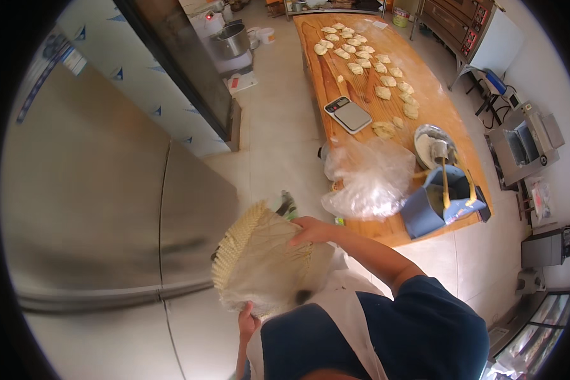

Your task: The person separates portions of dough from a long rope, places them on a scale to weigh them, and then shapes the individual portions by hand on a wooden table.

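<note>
Both of my hands hold a woven basket (232, 251) with a pale yellow plaited rim, tilted in front of my apron. A thin, whitish translucent sheet (270, 251) covers most of it; whether it is cloth or plastic film is unclear. My right hand (311, 230) grips the far right edge, fingers over the sheet. At the near left edge, my left hand (248, 320) has its thumb up against the basket. Whatever is inside the basket is hidden. A wooden worktable (323, 85) with several dough pieces (355, 69) stands ahead to the right.
On the table are a kitchen scale (349, 115), crumpled clear plastic (370, 175), a metal bowl of flour (427, 147) with a scoop, and a blue container (420, 209). A stainless-steel refrigerator (99, 190) stands close on the left. A deck oven (456, 28) and machine (522, 142) line the right.
</note>
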Tool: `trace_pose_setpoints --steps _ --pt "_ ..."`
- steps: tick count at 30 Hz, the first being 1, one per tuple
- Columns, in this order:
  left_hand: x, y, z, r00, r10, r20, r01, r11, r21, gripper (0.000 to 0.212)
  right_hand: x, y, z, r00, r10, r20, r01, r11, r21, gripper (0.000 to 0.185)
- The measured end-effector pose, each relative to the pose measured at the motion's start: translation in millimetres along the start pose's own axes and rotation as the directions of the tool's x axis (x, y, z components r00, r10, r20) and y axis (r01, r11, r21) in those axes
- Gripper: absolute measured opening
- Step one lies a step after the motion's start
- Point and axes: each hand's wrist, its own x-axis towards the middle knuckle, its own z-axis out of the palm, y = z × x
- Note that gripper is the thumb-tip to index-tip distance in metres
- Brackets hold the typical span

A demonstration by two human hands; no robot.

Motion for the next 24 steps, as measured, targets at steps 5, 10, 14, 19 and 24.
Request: trace_pose_setpoints --steps 5,10,14,19,24 --pt "102.4 88.0 64.7 0.98 -0.095 0.174 0.089 0.995 0.045 0.028 77.2 -5.7 -74.4 0.991 0.02 -0.135 -0.002 0.992 0.13 0.053" --pt "179.6 146.0 94.8 0.97 -0.141 0.198 0.134 0.99 0.048 0.051 151.6 -22.5 -125.6 0.971 0.097 -0.219 -0.068 0.989 0.135 0.05" --pt "261.9 180.6 125.6 0.98 -0.122 0.156 0.105 0.988 0.113 0.046 204.9 -7.3 -178.7 0.955 0.159 -0.249 -0.096 0.964 0.247 0.049" --pt "392.4 209.5 174.2 0.982 -0.13 0.139 0.08 0.944 0.32 0.041 264.4 4.1 -244.4 0.872 0.248 -0.421 -0.072 0.917 0.392 0.049" --pt "515.0 230.9 204.4 0.957 -0.233 0.173 0.202 0.963 0.177 0.039 349.3 71.5 -319.3 0.827 0.392 -0.404 -0.172 0.859 0.482 0.05"
